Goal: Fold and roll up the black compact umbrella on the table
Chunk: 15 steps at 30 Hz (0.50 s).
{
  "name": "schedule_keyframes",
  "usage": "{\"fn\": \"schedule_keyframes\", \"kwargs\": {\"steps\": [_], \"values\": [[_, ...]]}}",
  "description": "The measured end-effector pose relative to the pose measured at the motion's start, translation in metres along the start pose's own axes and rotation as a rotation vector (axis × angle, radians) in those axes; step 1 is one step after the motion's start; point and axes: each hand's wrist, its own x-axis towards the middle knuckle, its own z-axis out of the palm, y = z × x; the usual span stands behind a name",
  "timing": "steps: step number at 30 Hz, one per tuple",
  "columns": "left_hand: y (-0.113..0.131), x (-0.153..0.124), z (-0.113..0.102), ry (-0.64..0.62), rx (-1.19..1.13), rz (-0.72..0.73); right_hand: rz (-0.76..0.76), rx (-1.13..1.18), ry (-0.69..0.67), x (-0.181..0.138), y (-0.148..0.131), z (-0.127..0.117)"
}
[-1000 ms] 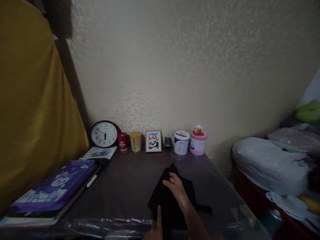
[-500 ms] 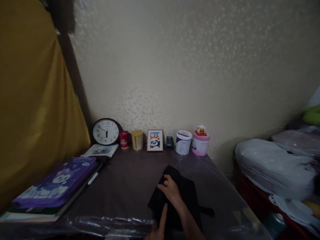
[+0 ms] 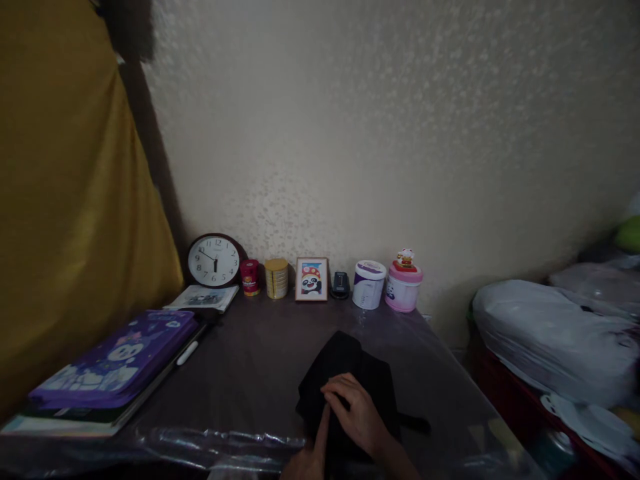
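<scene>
A black cloth item (image 3: 340, 353) lies folded and uneven on the dark table near its front edge, with a strap-like end (image 3: 415, 423) sticking out to the right. My right hand (image 3: 355, 413) rests over its middle, fingers stretched out and together, pressing on the fabric. From the bottom edge comes my left hand (image 3: 313, 457), its index finger extended along the cloth up to just beneath my right fingers. The other left fingers are mostly hidden. I cannot make out any fold gripped by either hand.
On the plastic-covered table (image 3: 250, 373) a purple panda case (image 3: 115, 360) lies at left on books, beside a white pen (image 3: 187, 353). Along the wall stand a clock (image 3: 214, 261), a picture frame (image 3: 311, 280) and tins (image 3: 369, 285). Plastic bags (image 3: 550, 340) are piled at right.
My right hand has slid down the cloth towards me, from near its far end to my left fingertip, and its fingers have straightened. My left hand has barely moved.
</scene>
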Motion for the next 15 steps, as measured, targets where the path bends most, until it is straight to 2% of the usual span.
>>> {"fn": "schedule_keyframes", "kwargs": {"steps": [5,12,15], "values": [[-0.003,0.002,0.001,-0.007,-0.018,0.005,-0.095,-0.189,-0.074,-0.004,0.022,-0.006],[-0.007,0.004,0.003,-0.032,-0.028,-0.006,-0.094,-0.342,-0.032,0.042,0.073,-0.005],[-0.006,0.005,0.003,-0.025,-0.037,-0.024,-0.019,-0.396,-0.015,0.064,0.092,-0.009]]}}
